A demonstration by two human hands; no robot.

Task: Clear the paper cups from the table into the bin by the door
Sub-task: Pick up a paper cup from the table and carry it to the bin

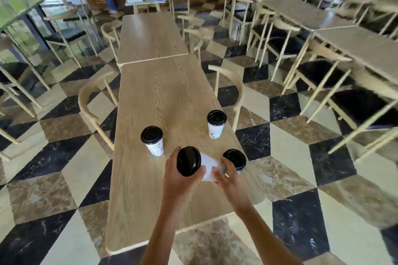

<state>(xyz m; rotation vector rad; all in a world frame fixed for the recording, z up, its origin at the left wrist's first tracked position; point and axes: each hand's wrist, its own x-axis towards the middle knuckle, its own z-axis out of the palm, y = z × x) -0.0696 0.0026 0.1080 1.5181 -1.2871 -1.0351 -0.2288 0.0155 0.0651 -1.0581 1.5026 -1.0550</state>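
From the head camera we see four lidded paper cups at the near end of the long table point(159, 97), and one of them, the tilted cup point(199, 164), is off the wood and lying almost sideways between both hands. Our left hand point(179, 178) wraps the black lid end, our right hand point(226, 178) closes on the white base, fingers curled around it, so both hands are full with the same cup. The risk we read here: tipped like this, any leftover drink sits against the lid, and a squeeze on the soft wall could pop it and spill over the table. The right-edge cup point(235, 159) stands just behind our right hand, close to the table's right edge, and a careless swing of that wrist could knock it to the floor. The left cup point(152, 140) and the far cup point(216, 123) stand upright, well apart. No bin or door shows here, so the carry is blind for now.
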